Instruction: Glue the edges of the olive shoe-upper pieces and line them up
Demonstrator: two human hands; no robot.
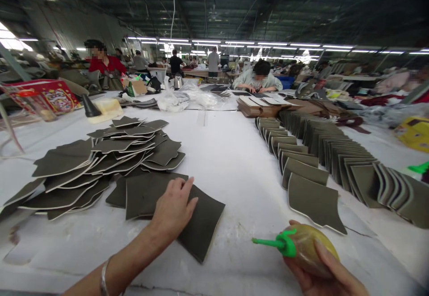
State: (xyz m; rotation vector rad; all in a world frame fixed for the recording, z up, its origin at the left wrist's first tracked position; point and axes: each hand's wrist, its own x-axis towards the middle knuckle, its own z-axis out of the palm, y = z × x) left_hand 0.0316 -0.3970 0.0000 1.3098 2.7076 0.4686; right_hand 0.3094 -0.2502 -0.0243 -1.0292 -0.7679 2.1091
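My left hand [174, 209] lies flat, fingers stretched out, on a dark olive cut piece [201, 226] near the front of the white table [228, 162]. To its left spreads a loose heap of the same olive pieces [110, 157]. My right hand [321, 269] is closed round a yellowish squeeze bottle [306, 244] with a green nozzle [273, 242] pointing left, low at the front right. Just beyond the bottle lies a single olive piece [315, 202], the nearest of a long overlapped row of pieces [295, 148].
A second overlapped row [351, 162] runs along the right side. Tan stacked pieces [258, 104] sit at the far end, in front of a seated person [258, 79]. Another person in red [102, 61] sits far left. A red printed box [50, 95] and plastic bags [181, 97] lie behind.
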